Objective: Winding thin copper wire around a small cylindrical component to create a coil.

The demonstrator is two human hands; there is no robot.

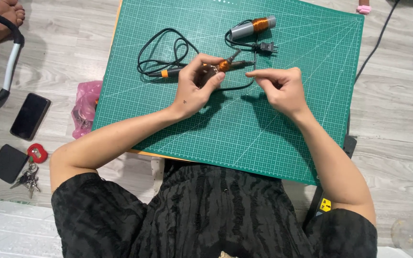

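My left hand [194,86] grips a small cylinder wound with copper wire [223,65], held just above the green cutting mat [244,124]. My right hand [278,86] pinches a thin wire end near it, fingers closed. A soldering iron with an orange collar [168,73] lies under my left hand, its black cord [161,50] looped on the mat. A second grey cylinder with copper winding [253,26] lies farther back, beside the black plug [265,47].
A black phone [29,116], a pink plastic bag [84,107], a black pouch [8,163] and keys [29,177] lie on the wooden floor at left. A black cable [376,43] runs along the floor at right. Someone's foot [8,12] shows top left.
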